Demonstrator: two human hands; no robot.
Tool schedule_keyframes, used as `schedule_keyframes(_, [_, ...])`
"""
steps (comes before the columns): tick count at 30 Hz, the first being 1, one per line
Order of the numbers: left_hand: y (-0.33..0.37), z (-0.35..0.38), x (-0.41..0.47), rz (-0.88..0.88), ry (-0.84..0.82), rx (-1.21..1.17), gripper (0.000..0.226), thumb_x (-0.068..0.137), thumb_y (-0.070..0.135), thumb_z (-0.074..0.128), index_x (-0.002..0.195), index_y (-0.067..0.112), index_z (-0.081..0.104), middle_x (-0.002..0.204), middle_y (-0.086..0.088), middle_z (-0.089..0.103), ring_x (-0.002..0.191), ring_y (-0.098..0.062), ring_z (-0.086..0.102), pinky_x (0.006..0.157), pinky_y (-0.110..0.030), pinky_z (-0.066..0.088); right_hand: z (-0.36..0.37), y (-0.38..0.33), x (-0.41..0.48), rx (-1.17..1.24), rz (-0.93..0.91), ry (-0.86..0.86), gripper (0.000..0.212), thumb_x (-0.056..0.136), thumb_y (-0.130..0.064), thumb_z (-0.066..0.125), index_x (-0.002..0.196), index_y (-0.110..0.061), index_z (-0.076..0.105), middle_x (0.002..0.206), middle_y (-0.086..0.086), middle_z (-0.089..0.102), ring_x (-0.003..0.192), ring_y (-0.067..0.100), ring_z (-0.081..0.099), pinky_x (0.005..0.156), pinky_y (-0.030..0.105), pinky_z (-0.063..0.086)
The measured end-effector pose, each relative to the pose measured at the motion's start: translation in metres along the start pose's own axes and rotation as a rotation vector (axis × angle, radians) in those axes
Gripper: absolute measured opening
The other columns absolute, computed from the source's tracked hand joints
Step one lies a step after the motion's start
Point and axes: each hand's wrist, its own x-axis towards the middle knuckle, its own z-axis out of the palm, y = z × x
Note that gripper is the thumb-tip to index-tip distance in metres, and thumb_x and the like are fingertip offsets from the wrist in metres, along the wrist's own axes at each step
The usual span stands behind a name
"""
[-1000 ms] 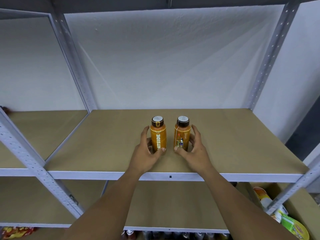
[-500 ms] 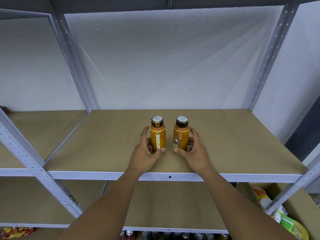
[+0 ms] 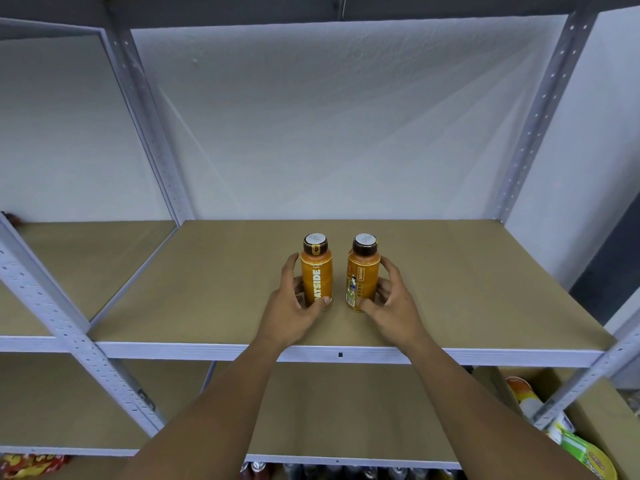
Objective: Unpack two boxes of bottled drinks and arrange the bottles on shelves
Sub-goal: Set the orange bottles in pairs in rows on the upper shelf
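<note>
Bottles (image 3: 317,271) partly behind left hand (image 3: 287,306), right hand (image 3: 394,306)

White wall (image 3: 346,133), grey metal shelving (image 3: 173,351)

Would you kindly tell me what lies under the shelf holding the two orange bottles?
A lower shelf board and, at right, a cardboard box of packets; the forearms hide its middle.

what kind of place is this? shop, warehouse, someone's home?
Probably a stockroom or shop backroom. Cues: metal racking with perforated uprights, a left bottle and matching right bottle set on a board shelf, packaged snacks lower down.
</note>
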Motion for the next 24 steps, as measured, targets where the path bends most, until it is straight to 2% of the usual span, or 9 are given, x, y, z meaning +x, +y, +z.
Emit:
schedule_keyframes(2, [-0.0003,-0.0002,-0.0003,0.008,-0.001,0.003,0.106,0.084,0.043,0.082,0.159,0.043,0.007,0.152,0.0,0.052,0.133,-0.022,0.057,0.109,-0.038,0.05,-0.0002,-0.0002,0.0004,0.012,-0.001,0.013,0.094,0.085,-0.009,0.079,0.156,-0.039,0.024,0.142,-0.002,0.059,0.132,0.017,0.055,0.106,0.024,0.042])
schedule_keyframes(5, [0.0003,0.0,-0.0004,0.012,-0.003,0.008,0.105,0.084,0.043,0.082,0.159,0.043,0.007,0.153,0.001,0.051,0.133,-0.022,0.056,0.108,-0.039,0.049,0.0001,-0.0022,0.0004,-0.012,-0.019,0.037,0.095,0.082,-0.02,0.086,0.155,-0.04,0.027,0.137,-0.005,0.058,0.123,0.014,0.056,0.096,0.021,0.044])
schedule_keyframes(8, [0.0004,-0.0002,-0.0002,0.012,0.001,0.006,0.105,0.084,0.043,0.082,0.159,0.043,0.007,0.154,0.001,0.051,0.133,-0.022,0.057,0.108,-0.038,0.049,0.0011,-0.0037,-0.0007,-0.045,-0.039,0.063,0.095,0.079,-0.028,0.088,0.153,-0.039,0.03,0.126,-0.009,0.056,0.11,0.01,0.057,0.08,0.01,0.044])
schedule_keyframes(10, [0.0003,-0.0004,-0.0004,0.012,0.001,0.009,0.106,0.084,0.044,0.082,0.159,0.043,0.007,0.154,0.001,0.051,0.133,-0.022,0.057,0.108,-0.039,0.049,0.0018,-0.0041,-0.0006,-0.059,-0.047,0.075,0.095,0.078,-0.03,0.088,0.153,-0.039,0.03,0.123,-0.011,0.054,0.108,0.01,0.056,0.077,0.009,0.042])
schedule_keyframes(13, [-0.0001,-0.0001,-0.001,0.012,0.0,0.014,0.106,0.084,0.046,0.081,0.159,0.044,0.006,0.153,0.001,0.051,0.133,-0.022,0.057,0.109,-0.042,0.05,0.0023,-0.0039,-0.0002,-0.063,-0.049,0.075,0.096,0.078,-0.033,0.088,0.153,-0.039,0.029,0.126,-0.01,0.055,0.112,0.011,0.056,0.08,0.013,0.044])
schedule_keyframes(16, [0.0006,0.0002,-0.0013,0.01,0.002,0.022,0.106,0.084,0.046,0.081,0.158,0.044,0.006,0.153,0.001,0.051,0.133,-0.023,0.057,0.109,-0.044,0.05,0.0022,-0.0028,-0.0017,-0.038,-0.045,0.064,0.098,0.079,-0.035,0.087,0.155,-0.04,0.026,0.139,-0.008,0.054,0.12,0.01,0.053,0.089,0.018,0.045])
schedule_keyframes(19, [0.0009,0.0005,-0.0009,0.007,0.002,0.025,0.106,0.084,0.045,0.081,0.159,0.043,0.006,0.154,0.001,0.05,0.134,-0.023,0.056,0.11,-0.041,0.049,0.0009,-0.0014,-0.002,-0.019,-0.036,0.047,0.093,0.084,-0.023,0.083,0.155,-0.041,0.025,0.149,-0.004,0.053,0.134,0.015,0.051,0.1,0.025,0.043])
schedule_keyframes(21, [0.0005,0.0007,-0.0002,0.004,0.003,0.022,0.107,0.083,0.046,0.082,0.158,0.044,0.006,0.155,0.001,0.049,0.135,-0.023,0.055,0.109,-0.041,0.049,0.0009,0.0005,-0.0006,-0.005,-0.022,0.026,0.091,0.086,-0.014,0.079,0.154,-0.042,0.025,0.147,-0.003,0.056,0.135,0.016,0.053,0.102,0.024,0.042])
schedule_keyframes(24, [-0.0001,0.0006,-0.0001,0.0,0.003,0.023,0.107,0.083,0.047,0.082,0.158,0.045,0.006,0.156,0.0,0.048,0.136,-0.023,0.055,0.11,-0.042,0.049,0.0024,0.0028,0.0014,-0.016,-0.009,0.023,0.092,0.084,-0.011,0.078,0.153,-0.044,0.026,0.141,-0.003,0.062,0.131,0.016,0.057,0.102,0.023,0.044])
